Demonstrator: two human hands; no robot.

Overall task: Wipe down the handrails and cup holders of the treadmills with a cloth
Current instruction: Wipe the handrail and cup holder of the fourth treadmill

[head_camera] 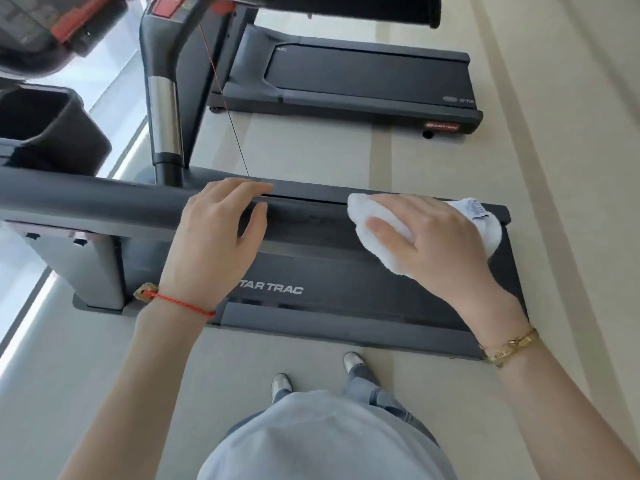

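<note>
Two hands were on the near handrail, w/ the person standing beside the treadmill and looking down over it. Left hand rested on the rail, fingers curled over its top and thumb on the near side, steadying rather than cleaning. Right hand lay further along toward the rail's free end, fingers wrapped over a bunched white cloth and pressing it against the rail, so the cloth sat btwn palm and bar. Step in hand, by my read: wiping this handrail, prob. the outer stretch. Next move would call for sliding the cloth along the rail toward the left hand, which needs to shift clear, then round the underside. Cup holder at far left looked untouched, and a second treadmill stood beyond, so plenty seemed left.
</note>
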